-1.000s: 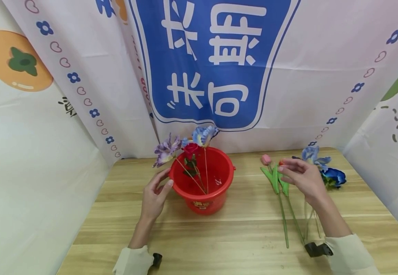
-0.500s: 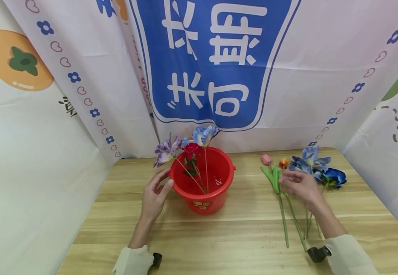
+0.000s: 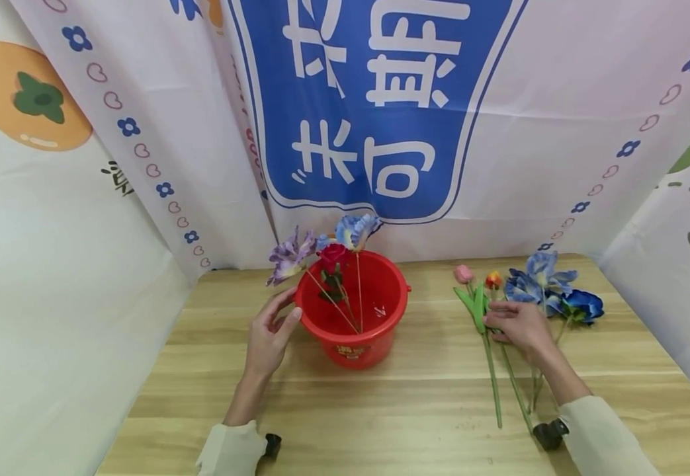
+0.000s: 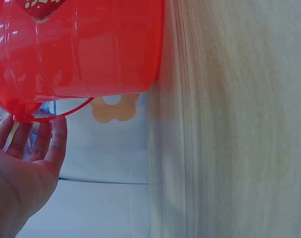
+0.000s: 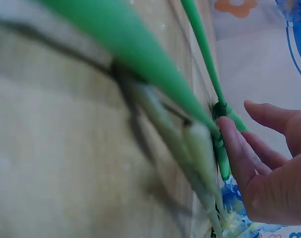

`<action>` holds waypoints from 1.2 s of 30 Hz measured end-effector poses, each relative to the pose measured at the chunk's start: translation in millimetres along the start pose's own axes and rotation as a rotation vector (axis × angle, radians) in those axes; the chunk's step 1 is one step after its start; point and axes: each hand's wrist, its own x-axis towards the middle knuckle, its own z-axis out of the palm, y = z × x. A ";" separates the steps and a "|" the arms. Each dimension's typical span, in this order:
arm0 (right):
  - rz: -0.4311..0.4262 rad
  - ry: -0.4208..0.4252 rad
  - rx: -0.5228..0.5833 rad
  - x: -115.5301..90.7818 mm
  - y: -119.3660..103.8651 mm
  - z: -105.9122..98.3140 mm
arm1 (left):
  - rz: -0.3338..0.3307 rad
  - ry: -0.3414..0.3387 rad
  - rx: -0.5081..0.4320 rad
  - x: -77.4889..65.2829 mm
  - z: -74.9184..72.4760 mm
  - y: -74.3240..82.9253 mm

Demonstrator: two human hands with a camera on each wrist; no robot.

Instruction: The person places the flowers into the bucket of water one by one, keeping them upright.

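A red bucket (image 3: 356, 357) stands on the wooden table, holding a purple flower (image 3: 291, 258), a red rose (image 3: 333, 256) and a light blue flower (image 3: 355, 231). My left hand (image 3: 267, 344) touches the bucket's left rim; in the left wrist view its loosely extended fingers (image 4: 56, 144) meet the rim by the handle. On the right lie a pink tulip (image 3: 463, 273) and an orange-red tulip (image 3: 493, 280) with green stems. Over the latter's stem is my right hand (image 3: 523, 327). In the right wrist view its fingertips touch a green stem (image 5: 185, 101), thumb apart.
Light blue flowers (image 3: 541, 271) and a dark blue flower (image 3: 584, 306) lie just beyond my right hand, their stems partly under that arm. A printed cloth (image 3: 511, 198) hangs behind the table (image 3: 380, 423), with white cloth on both sides.
My right hand has come down and nearer me from the orange-red tulip's bloom to its stem, uncovering the bloom. The left hand stays at the bucket. The head view has shifted slightly.
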 end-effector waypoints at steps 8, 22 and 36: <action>-0.019 0.047 -0.119 6.1 -5.1 4.8 | 0.002 0.010 -0.002 2.8 -0.4 1.8; -0.016 0.078 -0.149 10.1 -6.2 10.3 | 0.006 -0.005 -0.002 2.3 -0.1 0.7; -0.123 0.053 -0.017 -4.1 -25.4 7.9 | 0.003 0.007 -0.011 0.3 -0.4 1.6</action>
